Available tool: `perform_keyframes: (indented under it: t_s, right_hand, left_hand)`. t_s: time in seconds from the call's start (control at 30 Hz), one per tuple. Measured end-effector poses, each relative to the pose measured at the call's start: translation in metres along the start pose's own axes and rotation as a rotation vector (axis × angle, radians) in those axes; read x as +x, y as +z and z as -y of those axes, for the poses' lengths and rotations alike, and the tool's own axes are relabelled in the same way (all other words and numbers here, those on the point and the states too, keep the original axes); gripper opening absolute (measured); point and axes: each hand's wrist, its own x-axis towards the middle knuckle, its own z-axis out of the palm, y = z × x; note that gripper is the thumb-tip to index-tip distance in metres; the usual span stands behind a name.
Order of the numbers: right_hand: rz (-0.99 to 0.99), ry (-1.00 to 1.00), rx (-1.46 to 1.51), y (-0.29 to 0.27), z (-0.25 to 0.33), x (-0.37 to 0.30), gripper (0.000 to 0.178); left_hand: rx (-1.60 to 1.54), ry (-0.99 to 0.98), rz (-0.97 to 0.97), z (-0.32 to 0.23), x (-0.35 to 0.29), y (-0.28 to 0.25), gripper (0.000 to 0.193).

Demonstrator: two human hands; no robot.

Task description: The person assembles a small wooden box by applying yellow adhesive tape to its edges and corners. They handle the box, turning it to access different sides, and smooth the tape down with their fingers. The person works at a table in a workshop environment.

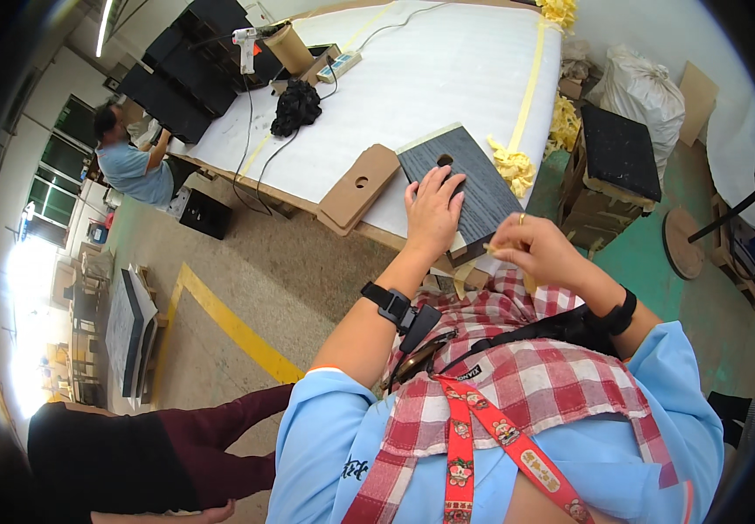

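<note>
A dark grey wood-grain box (493,188) with a round hole lies at the table's near edge, a pale strip along its left side. My left hand (434,208) rests on it just below the hole, fingers stretched out and apart. At the box's near right corner, my right hand (536,251) is closed in a pinch on a strip of pale yellow tape (463,283), part of which hangs in a curl below the box. To the left, brown cut boards (360,189) with a round hole lie stacked, reaching slightly past the table edge.
Crumpled yellow tape (512,166) lies beside the box on the white-covered table (430,70). Farther off are a black cloth bundle (296,107), a heat gun (245,48) and a power strip (340,66). Cartons (600,210) stand right. Two other people are on the left.
</note>
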Motion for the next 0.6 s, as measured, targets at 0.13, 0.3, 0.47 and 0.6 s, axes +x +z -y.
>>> perform_keyframes:
  t_s: [0.13, 0.3, 0.47, 0.6]
  right_hand:
    - [-0.084, 0.023, -0.057, 0.004, 0.0, 0.017, 0.017]
    - [-0.165, -0.163, -0.296, 0.029, -0.002, 0.035, 0.009]
    - [-0.078, -0.155, -0.568, 0.047, -0.01, 0.047, 0.009]
    - [-0.043, -0.133, -0.598, 0.055, -0.014, 0.048, 0.009]
  left_hand:
    - [-0.034, 0.01, -0.018, 0.013, -0.003, 0.002, 0.028]
    - [-0.087, -0.061, -0.011, 0.023, -0.007, -0.005, 0.029]
    - [-0.028, -0.113, 0.046, 0.023, 0.0, -0.007, 0.032]
    - [0.067, -0.097, -0.039, 0.036, 0.004, 0.018, 0.035]
